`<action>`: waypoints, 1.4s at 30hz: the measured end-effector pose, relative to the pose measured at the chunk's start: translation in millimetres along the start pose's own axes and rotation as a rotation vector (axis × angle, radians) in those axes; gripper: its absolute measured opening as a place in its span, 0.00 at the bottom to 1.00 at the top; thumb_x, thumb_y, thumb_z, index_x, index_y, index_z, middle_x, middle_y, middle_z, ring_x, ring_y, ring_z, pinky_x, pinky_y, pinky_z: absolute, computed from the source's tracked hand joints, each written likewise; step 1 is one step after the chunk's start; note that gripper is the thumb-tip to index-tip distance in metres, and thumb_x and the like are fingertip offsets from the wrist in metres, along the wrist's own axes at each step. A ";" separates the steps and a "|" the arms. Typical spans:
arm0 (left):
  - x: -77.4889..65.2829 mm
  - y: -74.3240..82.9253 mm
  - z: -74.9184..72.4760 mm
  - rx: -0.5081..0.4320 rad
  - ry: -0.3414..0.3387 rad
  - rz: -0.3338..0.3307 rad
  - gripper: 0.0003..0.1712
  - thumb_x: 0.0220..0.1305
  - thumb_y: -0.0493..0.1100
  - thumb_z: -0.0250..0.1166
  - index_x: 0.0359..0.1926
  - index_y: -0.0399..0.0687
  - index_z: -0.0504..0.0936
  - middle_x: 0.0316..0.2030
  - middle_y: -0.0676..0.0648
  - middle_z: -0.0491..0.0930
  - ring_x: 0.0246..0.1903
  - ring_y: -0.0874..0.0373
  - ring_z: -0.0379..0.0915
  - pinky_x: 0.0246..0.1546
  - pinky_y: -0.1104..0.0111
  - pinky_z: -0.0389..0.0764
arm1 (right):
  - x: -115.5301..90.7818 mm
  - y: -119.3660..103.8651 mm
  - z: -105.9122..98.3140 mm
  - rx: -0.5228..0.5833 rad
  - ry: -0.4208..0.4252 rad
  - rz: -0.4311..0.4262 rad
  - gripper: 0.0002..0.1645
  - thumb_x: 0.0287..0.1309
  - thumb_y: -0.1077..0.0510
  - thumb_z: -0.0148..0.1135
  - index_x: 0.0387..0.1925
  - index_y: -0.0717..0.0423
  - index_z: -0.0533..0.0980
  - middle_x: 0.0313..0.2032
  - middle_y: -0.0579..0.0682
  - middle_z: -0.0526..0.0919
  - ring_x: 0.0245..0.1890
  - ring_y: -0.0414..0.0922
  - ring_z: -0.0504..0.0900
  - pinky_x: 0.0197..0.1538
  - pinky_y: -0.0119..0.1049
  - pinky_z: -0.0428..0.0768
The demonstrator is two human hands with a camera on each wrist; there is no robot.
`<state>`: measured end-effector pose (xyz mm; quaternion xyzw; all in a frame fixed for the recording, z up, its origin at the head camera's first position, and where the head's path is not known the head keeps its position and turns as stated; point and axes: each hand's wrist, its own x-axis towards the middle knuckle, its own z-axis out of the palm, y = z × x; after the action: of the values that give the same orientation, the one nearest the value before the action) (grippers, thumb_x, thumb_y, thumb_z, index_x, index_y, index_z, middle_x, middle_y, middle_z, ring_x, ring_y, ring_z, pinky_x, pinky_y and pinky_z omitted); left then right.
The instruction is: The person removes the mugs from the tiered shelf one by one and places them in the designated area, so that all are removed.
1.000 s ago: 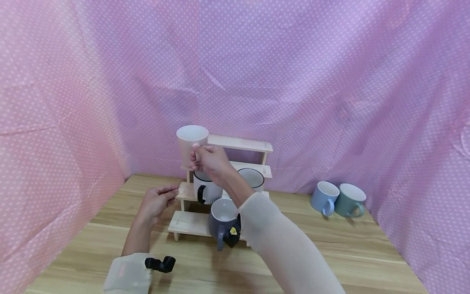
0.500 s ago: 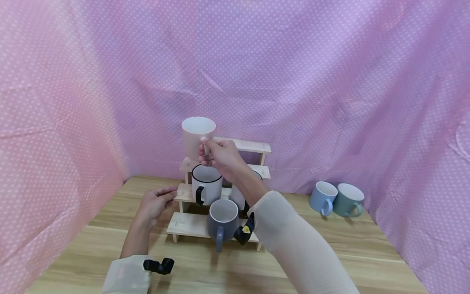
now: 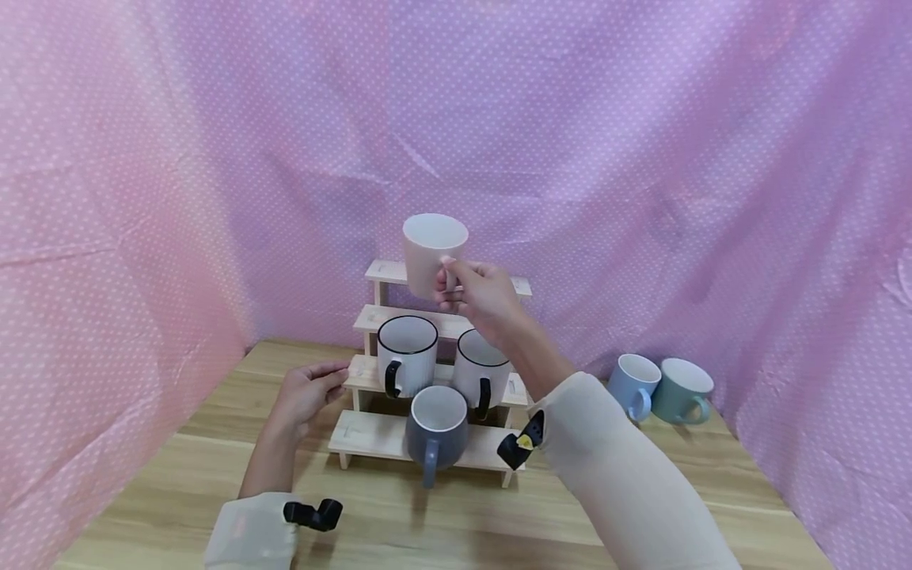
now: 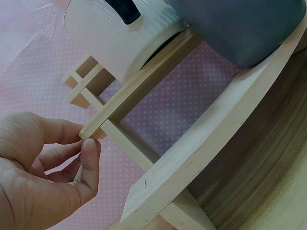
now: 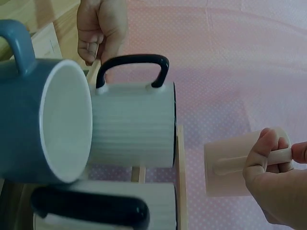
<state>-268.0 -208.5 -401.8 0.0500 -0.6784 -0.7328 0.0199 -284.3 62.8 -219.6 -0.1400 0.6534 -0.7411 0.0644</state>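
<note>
My right hand (image 3: 486, 299) pinches the handle of a pale pink mug (image 3: 422, 265), held upright in the air before the top tier of a wooden stepped rack (image 3: 366, 435). In the right wrist view, fingers and thumb close round that mug's handle (image 5: 230, 165). My left hand (image 3: 302, 393) pinches the left end of the rack's second tier from the bottom, between thumb and finger (image 4: 90, 148). On that tier stand two white mugs with black rims and handles, the left mug (image 3: 420, 368) and the right mug (image 3: 466, 376). A dark grey mug (image 3: 445, 447) stands on the lowest tier.
A light blue mug (image 3: 627, 384) and a green mug (image 3: 673, 393) stand side by side on the wooden table (image 3: 399, 526), far right. Pink dotted cloth (image 3: 285, 174) hangs behind and at both sides. Small black devices are fixed at both cuffs.
My right hand has carried the pale pink mug rightward and upward, from the rack's left side towards its middle. My left hand keeps its grip on the tier's end.
</note>
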 end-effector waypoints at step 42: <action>-3.9 1.5 1.0 -0.001 0.012 -0.001 0.23 0.73 0.35 0.63 0.63 0.24 0.74 0.40 0.53 0.82 0.36 0.68 0.77 0.43 0.75 0.84 | -40.8 -6.2 -141.9 -0.159 0.311 -0.060 0.20 0.76 0.55 0.54 0.30 0.65 0.76 0.29 0.50 0.81 0.27 0.42 0.83 0.35 0.28 0.85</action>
<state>-264.2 -207.3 -400.0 0.0545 -0.6779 -0.7328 0.0237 -286.3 209.9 -233.6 -0.0479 0.7075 -0.7015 -0.0708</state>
